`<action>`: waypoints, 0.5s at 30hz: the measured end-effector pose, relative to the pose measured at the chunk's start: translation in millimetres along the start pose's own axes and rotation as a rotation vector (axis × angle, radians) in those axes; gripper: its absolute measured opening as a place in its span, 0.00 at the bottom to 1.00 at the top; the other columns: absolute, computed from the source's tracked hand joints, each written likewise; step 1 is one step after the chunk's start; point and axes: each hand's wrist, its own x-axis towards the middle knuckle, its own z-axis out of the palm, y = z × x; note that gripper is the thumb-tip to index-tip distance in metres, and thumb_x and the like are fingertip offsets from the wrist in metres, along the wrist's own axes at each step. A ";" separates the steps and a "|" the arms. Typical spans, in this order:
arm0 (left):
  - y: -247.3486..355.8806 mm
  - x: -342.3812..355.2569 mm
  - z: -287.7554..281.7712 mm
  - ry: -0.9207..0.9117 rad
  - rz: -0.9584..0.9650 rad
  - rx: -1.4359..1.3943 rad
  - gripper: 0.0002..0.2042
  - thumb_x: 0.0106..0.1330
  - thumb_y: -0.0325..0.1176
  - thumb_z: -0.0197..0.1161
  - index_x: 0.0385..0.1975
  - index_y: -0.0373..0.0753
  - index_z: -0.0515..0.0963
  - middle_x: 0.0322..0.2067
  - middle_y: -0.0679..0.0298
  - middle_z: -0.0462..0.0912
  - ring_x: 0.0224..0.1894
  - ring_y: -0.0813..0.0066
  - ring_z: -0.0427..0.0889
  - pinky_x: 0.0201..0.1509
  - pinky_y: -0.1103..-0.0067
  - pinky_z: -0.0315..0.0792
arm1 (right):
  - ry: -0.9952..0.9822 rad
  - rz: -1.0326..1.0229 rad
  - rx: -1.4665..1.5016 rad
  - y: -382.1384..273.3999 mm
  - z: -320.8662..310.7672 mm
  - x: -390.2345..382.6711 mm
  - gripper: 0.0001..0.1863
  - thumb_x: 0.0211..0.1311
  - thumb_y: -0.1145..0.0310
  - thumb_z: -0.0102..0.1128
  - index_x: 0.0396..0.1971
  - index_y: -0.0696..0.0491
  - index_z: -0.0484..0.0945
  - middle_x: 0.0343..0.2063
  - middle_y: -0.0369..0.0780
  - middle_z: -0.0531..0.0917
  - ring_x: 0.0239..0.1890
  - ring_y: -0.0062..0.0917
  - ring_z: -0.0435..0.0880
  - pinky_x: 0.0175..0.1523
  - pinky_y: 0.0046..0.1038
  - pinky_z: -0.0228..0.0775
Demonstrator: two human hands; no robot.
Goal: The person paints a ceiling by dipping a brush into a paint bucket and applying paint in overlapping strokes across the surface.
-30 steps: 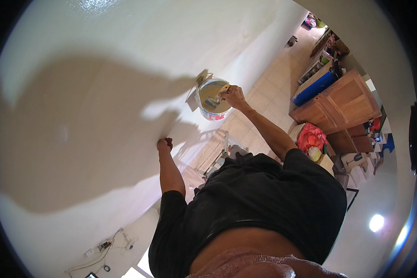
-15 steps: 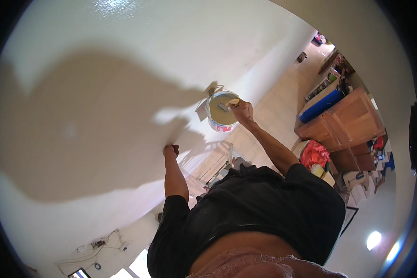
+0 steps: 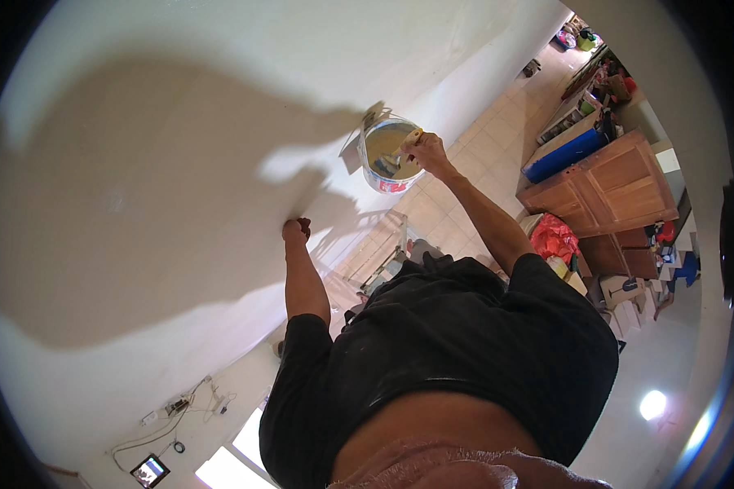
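A white bucket (image 3: 381, 184) of beige paint hangs or stands high beside the pale wall (image 3: 179, 179); its support is hard to make out. My right hand (image 3: 426, 151) is closed round the handle of a paintbrush (image 3: 390, 164). The brush slants down into the bucket, its wet head at the paint. Lower and to the left, my left hand (image 3: 297, 229) is curled into a fist against the wall, with nothing seen sticking out of it. A flat grey-beige piece (image 3: 351, 155) sits at the bucket's left side.
Beneath me stands a ladder-like frame (image 3: 383, 273) above a tiled floor (image 3: 465, 175). To the right are a wooden cabinet (image 3: 603, 191), a blue box (image 3: 567, 156) and a red plastic bag (image 3: 554, 236). Cables (image 3: 167, 428) run along the wall at lower left.
Bucket and both hands appear higher in the view as it shifts. My right hand has drawn back slightly, and the brush handle now tilts up more over the bucket's rim.
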 end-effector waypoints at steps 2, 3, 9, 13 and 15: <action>2.2 4.4 -2.2 0.018 -0.012 -0.019 0.14 0.66 0.32 0.44 0.19 0.39 0.72 0.15 0.60 0.78 0.11 0.72 0.73 0.09 0.80 0.59 | 0.051 -0.102 -0.067 -10.4 1.5 2.5 0.09 0.54 0.68 0.65 0.29 0.59 0.82 0.21 0.38 0.84 0.21 0.19 0.82 0.26 0.23 0.73; 1.3 6.0 -5.3 0.028 -0.019 -0.028 0.14 0.66 0.32 0.44 0.19 0.39 0.72 0.15 0.60 0.77 0.10 0.72 0.73 0.09 0.80 0.58 | 0.084 -0.159 -0.093 -14.5 3.7 2.4 0.09 0.53 0.67 0.65 0.31 0.57 0.83 0.22 0.39 0.85 0.22 0.21 0.83 0.28 0.24 0.75; 0.3 19.4 -8.9 0.000 0.006 -0.167 0.13 0.67 0.34 0.45 0.22 0.39 0.72 0.14 0.57 0.77 0.10 0.69 0.73 0.08 0.78 0.58 | 0.382 -0.373 -0.318 -24.7 5.7 2.0 0.10 0.56 0.65 0.64 0.37 0.52 0.82 0.26 0.43 0.84 0.28 0.27 0.85 0.34 0.27 0.75; 2.9 13.7 -1.0 -0.002 -0.012 -0.146 0.12 0.68 0.33 0.44 0.24 0.38 0.72 0.14 0.58 0.75 0.12 0.68 0.75 0.08 0.78 0.58 | 0.529 -0.426 -0.001 -22.2 -10.6 -13.5 0.09 0.57 0.68 0.64 0.34 0.57 0.81 0.26 0.41 0.84 0.30 0.21 0.83 0.38 0.25 0.74; -3.4 16.9 -5.1 0.030 0.008 -0.186 0.11 0.68 0.33 0.45 0.25 0.38 0.72 0.15 0.58 0.76 0.13 0.68 0.77 0.08 0.79 0.59 | 0.408 -0.402 0.378 -50.5 -16.5 -31.2 0.08 0.59 0.73 0.62 0.36 0.61 0.80 0.31 0.39 0.83 0.32 0.19 0.80 0.40 0.21 0.72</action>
